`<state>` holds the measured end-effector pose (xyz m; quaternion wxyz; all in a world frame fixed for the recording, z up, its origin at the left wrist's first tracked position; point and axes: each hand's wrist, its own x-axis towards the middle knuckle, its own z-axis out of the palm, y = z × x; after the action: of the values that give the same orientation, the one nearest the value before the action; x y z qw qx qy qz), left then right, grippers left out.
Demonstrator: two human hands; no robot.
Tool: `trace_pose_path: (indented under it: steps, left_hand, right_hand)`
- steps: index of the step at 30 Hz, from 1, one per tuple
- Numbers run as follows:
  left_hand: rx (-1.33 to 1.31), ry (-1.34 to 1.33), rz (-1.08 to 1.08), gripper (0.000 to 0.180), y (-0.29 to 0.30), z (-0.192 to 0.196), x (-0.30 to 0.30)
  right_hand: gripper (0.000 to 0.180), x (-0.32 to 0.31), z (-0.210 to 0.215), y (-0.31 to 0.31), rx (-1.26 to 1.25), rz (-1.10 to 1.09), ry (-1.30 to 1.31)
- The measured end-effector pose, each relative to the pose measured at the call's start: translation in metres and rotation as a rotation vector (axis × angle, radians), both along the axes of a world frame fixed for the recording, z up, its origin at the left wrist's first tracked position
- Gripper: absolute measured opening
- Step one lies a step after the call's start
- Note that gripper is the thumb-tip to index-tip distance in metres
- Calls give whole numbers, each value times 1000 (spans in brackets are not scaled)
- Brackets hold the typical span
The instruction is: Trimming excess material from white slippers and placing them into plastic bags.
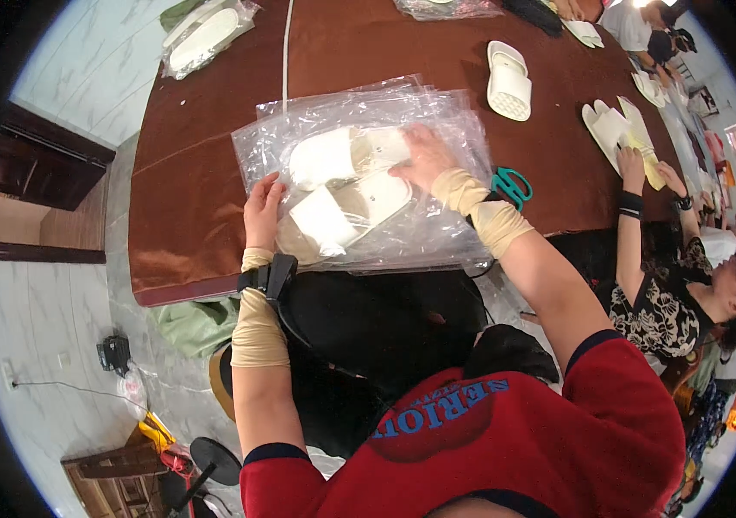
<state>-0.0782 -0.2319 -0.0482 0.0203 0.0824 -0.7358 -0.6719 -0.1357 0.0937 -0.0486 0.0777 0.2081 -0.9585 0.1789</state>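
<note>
Two white slide slippers lie side by side before me, the far slipper (320, 161) and the near slipper (325, 216). Clear plastic bags (450, 229) are spread in a stack around and under them; I cannot tell whether the pair is inside the top one. My right hand (427, 155) grips the heel end of the far slipper, thumb toward the gap between the two. Beside the toe ends, at the left edge of the bags, my left hand (263, 207) is open with its fingers upward.
Teal-handled scissors (513, 186) lie right of the bags. Farther back rests another white slipper pair (508, 82); a bagged pair (204, 39) sits at the far left corner. To the right, a co-worker (666, 302) handles white slippers (614, 129) on the brown-covered table (182, 207).
</note>
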Motion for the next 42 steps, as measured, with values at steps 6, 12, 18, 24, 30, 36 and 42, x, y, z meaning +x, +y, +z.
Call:
trace_pose_path:
  steps: [6, 12, 18, 24, 30, 36, 42]
  left_hand:
    - [-90, 30, -20, 33, 0, -3, -1]
    - [-153, 56, 10, 34, -11, -16, -2]
    - [-219, 92, -9, 32, -1, -12, -1]
    - [211, 56, 141, 33, -9, 2, 8]
    - [-604, 350, 67, 31, 3, 29, -4]
    - [-1279, 199, -209, 53, -24, -11, 18]
    - [-1348, 199, -128, 54, 1, -8, 10]
  right_hand:
    - [72, -11, 21, -3, -156, -190, -498]
    - [67, -8, 33, -13, -278, -47, -718]
    - [75, 16, 36, -16, -746, 241, -926]
    - [70, 12, 74, -8, -776, 122, -821]
    - [69, 1, 31, -7, -864, 77, -825]
    - [72, 5, 44, -26, -697, 1, -642]
    - [52, -1, 76, 141, -947, -146, -663]
